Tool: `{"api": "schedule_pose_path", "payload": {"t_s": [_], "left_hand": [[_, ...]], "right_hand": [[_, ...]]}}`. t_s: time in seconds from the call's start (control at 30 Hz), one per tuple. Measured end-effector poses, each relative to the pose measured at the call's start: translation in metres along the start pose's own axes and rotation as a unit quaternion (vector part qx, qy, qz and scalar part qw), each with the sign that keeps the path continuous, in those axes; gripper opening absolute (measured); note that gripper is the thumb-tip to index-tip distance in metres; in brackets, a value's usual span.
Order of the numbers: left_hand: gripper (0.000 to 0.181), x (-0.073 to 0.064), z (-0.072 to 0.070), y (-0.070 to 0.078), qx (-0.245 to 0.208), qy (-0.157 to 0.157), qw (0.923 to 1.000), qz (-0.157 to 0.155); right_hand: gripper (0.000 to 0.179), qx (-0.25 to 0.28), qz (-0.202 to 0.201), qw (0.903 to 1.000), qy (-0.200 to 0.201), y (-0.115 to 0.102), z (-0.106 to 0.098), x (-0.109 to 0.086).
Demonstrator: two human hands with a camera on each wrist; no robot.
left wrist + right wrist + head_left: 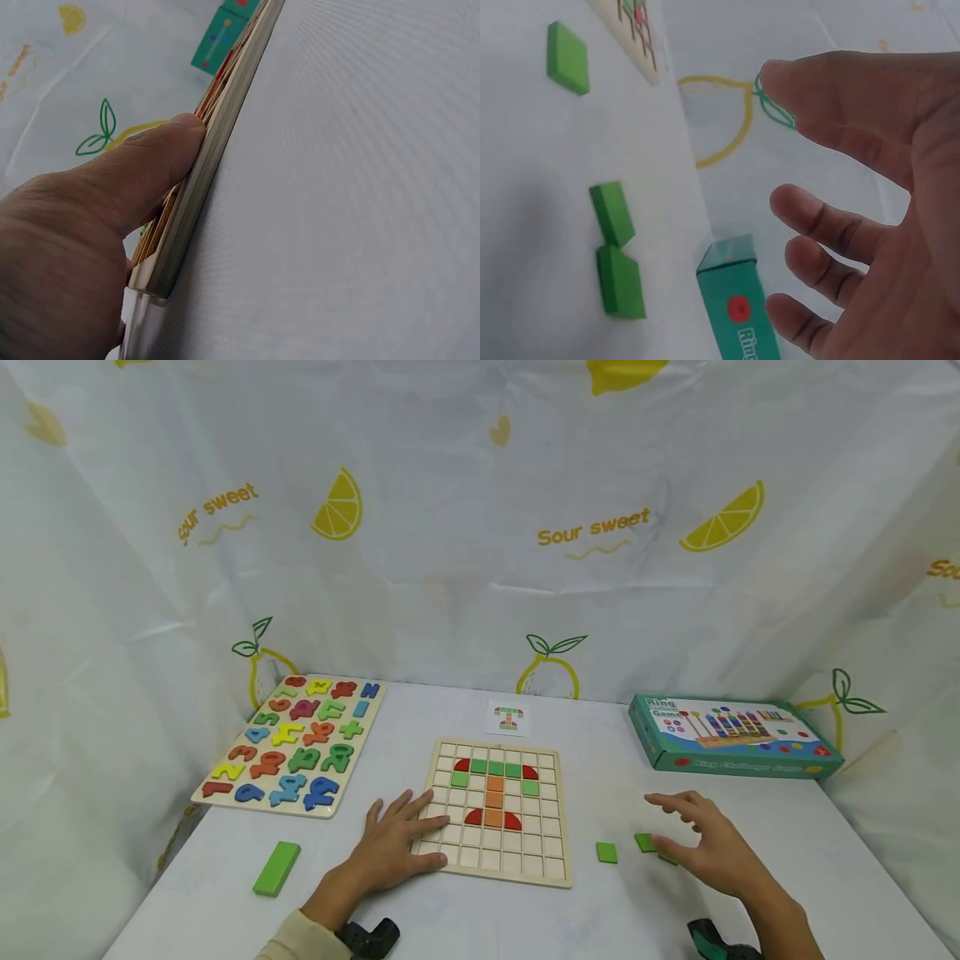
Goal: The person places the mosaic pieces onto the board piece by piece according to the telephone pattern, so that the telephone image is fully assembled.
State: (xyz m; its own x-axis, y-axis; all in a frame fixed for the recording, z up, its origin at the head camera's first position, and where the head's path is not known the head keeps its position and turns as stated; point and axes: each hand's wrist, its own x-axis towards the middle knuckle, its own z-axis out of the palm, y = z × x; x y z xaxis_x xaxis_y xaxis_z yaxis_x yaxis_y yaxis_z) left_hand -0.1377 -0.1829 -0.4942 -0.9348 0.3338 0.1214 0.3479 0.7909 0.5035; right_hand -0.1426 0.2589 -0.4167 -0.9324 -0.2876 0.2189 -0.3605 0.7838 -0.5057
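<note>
My left hand (397, 843) rests with spread fingers on the left edge of a wooden grid board (525, 862). In the left wrist view, the thumb (161, 154) touches the board's rim (196, 187). Red quarter-round pieces (512, 821), orange squares (494, 799) and green squares (531, 787) sit in the grid. My right hand (708, 847) hovers over the table's right side, fingers loosely bent, holding nothing. Below and left of it lie loose green square tiles (607, 852); the right wrist view shows one tile (568, 58) apart and two tiles (620, 283) touching.
A small pattern card (508, 718) lies behind the board. At the back left is a number puzzle board (300, 752), with a green block (277, 868) in front of it. A green game box (738, 737) lies at the back right. A printed curtain (465, 610) hangs behind.
</note>
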Motion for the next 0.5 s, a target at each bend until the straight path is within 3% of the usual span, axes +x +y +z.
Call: {"api": "schedule_pose_path", "payload": {"t_s": [0.23, 0.4, 0.5], "left_hand": [[0.061, 0.000, 0.000, 0.001, 0.005, 0.002, 1.0000, -0.001], [0.061, 0.000, -0.001, 0.002, 0.004, 0.002, 1.0000, 0.000], [0.061, 0.000, -0.001, 0.001, 0.002, 0.001, 1.0000, -0.001]], "right_hand": [[0.057, -0.017, 0.094, 0.9934, -0.065, 0.026, 0.007, -0.004], [0.057, -0.025, 0.132, 0.9848, -0.109, 0.040, 0.012, -0.004], [0.049, -0.025, 0.137, 0.9840, -0.111, 0.045, 0.017, -0.004]]}}
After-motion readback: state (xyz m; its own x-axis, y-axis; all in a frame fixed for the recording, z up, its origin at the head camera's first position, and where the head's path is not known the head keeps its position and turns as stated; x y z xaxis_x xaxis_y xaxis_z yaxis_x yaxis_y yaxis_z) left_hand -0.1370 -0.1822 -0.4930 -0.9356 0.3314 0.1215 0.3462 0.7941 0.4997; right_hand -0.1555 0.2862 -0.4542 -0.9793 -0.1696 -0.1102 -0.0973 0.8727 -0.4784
